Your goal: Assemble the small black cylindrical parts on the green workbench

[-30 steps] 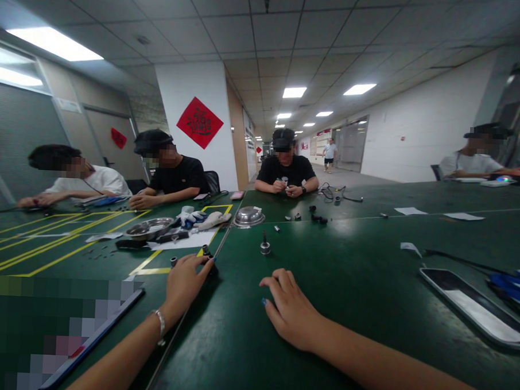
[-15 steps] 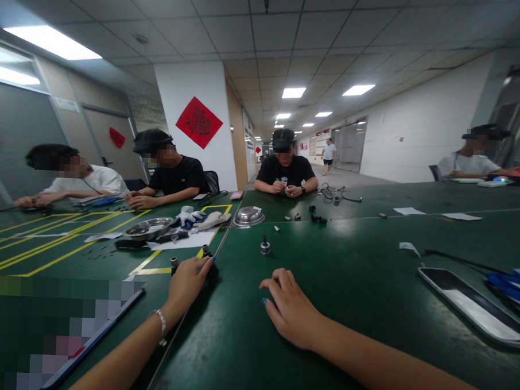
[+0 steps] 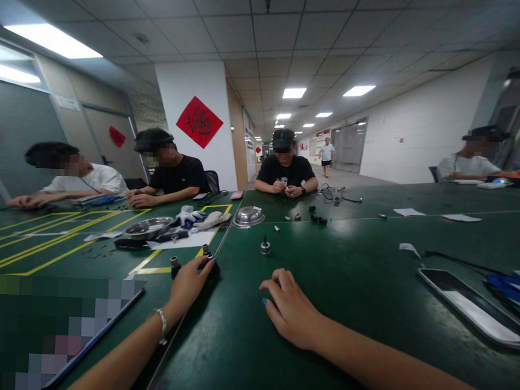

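My left hand (image 3: 188, 285) lies on the green table (image 3: 325, 290), fingers reaching over small dark cylindrical parts (image 3: 209, 260); another small part (image 3: 175, 266) stands just left of it. Its fingertips are curled on one of the parts, though the grip is hard to make out. My right hand (image 3: 290, 307) rests flat on the table with fingers spread, holding nothing. A small metal piece with a dark stem (image 3: 265, 246) stands beyond both hands.
A metal bowl (image 3: 249, 216), a metal tray (image 3: 149, 227), gloves and paper lie further back. A phone (image 3: 470, 306) and blue tool lie at right. Three people sit across the table, a fourth at far right, and one walks in the corridor.
My left hand has drawn slightly back toward me, uncovering the small dark parts. My right hand has not moved.
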`<act>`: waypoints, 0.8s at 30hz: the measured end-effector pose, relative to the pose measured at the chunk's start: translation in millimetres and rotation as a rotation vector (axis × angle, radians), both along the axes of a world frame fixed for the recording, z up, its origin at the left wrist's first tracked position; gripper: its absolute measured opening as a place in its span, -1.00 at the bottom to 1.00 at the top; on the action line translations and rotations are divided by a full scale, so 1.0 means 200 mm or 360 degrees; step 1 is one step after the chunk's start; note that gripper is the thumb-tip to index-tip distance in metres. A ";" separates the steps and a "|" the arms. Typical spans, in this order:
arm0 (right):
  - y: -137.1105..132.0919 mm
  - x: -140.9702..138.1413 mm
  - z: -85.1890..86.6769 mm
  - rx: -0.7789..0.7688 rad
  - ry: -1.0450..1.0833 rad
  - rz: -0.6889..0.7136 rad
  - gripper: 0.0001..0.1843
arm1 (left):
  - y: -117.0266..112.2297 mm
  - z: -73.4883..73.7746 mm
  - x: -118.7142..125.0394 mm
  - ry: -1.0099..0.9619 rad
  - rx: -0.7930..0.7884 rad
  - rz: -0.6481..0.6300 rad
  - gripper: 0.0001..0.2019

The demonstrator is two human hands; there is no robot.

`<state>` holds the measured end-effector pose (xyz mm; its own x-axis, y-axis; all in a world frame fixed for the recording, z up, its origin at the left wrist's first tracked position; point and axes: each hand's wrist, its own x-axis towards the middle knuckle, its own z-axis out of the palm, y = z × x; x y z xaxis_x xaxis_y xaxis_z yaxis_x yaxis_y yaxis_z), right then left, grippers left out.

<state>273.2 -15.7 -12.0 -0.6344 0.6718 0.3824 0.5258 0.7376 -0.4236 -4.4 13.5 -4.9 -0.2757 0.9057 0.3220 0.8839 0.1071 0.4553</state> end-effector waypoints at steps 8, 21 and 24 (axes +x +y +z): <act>0.01 0.00 -0.01 0.0019 0.0005 0.0003 -0.71 | 0.02 -0.01 -0.03 -0.0029 -0.0048 0.0002 -0.60; 0.00 -0.01 -0.01 0.0032 -0.0025 -0.0010 -0.71 | -0.03 0.03 0.02 0.0794 0.0184 0.0266 -0.74; 0.00 -0.01 -0.02 0.0041 -0.0027 -0.0017 -0.72 | -0.02 0.01 -0.04 0.0910 0.0232 0.0348 -0.73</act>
